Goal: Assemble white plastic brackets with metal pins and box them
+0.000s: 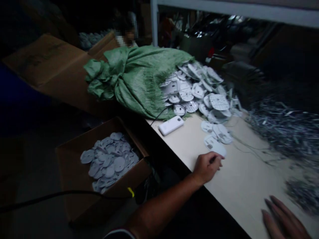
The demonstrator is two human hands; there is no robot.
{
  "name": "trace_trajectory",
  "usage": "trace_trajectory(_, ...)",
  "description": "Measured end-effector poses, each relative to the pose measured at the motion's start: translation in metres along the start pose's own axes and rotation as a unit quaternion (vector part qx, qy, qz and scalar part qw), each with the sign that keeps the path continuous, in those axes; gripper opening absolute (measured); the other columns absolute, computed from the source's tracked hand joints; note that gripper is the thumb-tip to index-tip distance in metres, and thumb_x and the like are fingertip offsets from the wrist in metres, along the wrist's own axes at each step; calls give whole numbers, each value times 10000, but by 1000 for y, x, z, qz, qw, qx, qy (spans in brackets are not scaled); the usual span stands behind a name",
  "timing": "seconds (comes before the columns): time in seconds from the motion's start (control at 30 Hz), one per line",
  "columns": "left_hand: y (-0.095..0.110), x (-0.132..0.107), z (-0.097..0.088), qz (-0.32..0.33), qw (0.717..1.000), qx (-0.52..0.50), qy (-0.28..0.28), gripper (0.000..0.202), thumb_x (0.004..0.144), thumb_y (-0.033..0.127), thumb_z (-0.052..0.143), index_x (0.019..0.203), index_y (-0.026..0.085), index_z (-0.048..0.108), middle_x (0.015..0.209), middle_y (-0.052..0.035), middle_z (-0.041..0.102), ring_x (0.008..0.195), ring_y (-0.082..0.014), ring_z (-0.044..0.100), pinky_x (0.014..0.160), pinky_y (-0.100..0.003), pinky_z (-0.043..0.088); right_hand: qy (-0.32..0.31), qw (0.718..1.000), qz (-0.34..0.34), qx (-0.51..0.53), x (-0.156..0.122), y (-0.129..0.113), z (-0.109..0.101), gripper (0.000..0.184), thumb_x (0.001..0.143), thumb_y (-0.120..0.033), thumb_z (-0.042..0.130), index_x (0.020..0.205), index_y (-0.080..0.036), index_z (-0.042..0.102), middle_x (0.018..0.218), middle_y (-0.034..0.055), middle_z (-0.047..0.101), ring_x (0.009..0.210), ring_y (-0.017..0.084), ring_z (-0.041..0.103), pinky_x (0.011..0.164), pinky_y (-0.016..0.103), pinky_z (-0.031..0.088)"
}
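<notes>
My left hand [208,166] reaches over the tabletop with its fingers curled and pinched at the near edge of a flat white plastic disc [216,146]. A few similar white discs [221,132] lie just beyond it. My right hand [282,217] is at the lower right, somewhat blurred, with its fingers stretched out and apart over the table and nothing visible in them. A heap of white plastic discs [194,89] spills from the mouth of a green woven sack [142,79] lying on the table.
A white power bank [171,125] with a black cable lies near the table edge. Below left, a cardboard box [74,196] contains many grey-white discs [109,162]. Thin scrap strips [286,126] pile up on the right. A person [128,35] is in the dark background.
</notes>
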State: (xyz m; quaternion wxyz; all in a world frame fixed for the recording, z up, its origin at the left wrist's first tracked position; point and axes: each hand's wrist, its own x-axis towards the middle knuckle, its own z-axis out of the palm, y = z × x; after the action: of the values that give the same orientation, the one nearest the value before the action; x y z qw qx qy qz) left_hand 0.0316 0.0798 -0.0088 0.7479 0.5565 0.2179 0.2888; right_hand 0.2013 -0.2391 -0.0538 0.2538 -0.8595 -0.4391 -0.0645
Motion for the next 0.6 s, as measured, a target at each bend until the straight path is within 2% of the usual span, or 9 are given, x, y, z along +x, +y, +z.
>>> trace_trajectory(0.1,2,1,-4,3,998,61,-22,323,1007,405,611,1068,160,812,783,-26,722,673,-139,651,642,-240,485,14,999,17,-40,-2,-11,-3,503,951,-585,610,1388,-361,718,1531,96,672,1311,455,697,1084,682,592)
trace_trajectory(0.23,4,1,-6,17,989,142,-48,281,998,372,620,1025,180,823,733,-11,709,642,-138,612,627,-247,449,45,997,-14,-58,3,-18,2,481,995,-546,587,1419,-345,694,1538,85,669,1323,413,700,1092,630,614)
trace_trajectory(0.4,3,4,-7,16,986,156,-55,290,1003,395,603,1018,192,809,737,-10,700,651,-149,618,630,-247,467,49,996,-8,-68,2,-16,8,492,1030,-496,597,1496,-348,650,1579,68,638,1354,359,689,1105,565,623)
trace_trajectory(0.6,5,8,-10,21,981,178,-72,349,979,488,620,1030,189,793,809,-42,745,724,-191,672,683,-278,521,68,997,4,-42,12,-42,2,420,1057,-364,622,1460,-269,694,1528,130,670,1363,302,684,1141,517,598)
